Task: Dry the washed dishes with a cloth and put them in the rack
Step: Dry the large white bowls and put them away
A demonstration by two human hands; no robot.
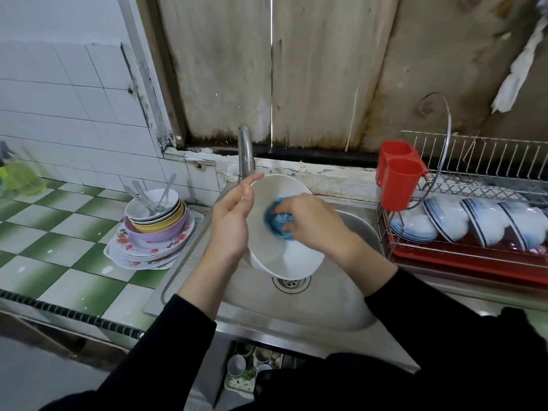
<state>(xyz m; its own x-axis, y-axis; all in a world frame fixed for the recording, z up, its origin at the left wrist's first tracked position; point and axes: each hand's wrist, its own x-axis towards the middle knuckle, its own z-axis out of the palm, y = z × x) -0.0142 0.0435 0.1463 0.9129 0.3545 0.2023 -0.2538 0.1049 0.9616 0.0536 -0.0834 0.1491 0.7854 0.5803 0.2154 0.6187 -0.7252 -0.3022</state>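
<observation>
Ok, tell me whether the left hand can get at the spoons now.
Probably not yet: the left hand holds the white bowl; otherwise nothing stands between it and the spoons.

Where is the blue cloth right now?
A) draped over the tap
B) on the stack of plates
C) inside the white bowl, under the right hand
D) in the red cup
C: the right hand grips the blue cloth against the inside of the white bowl, which the left hand holds above the sink.
</observation>
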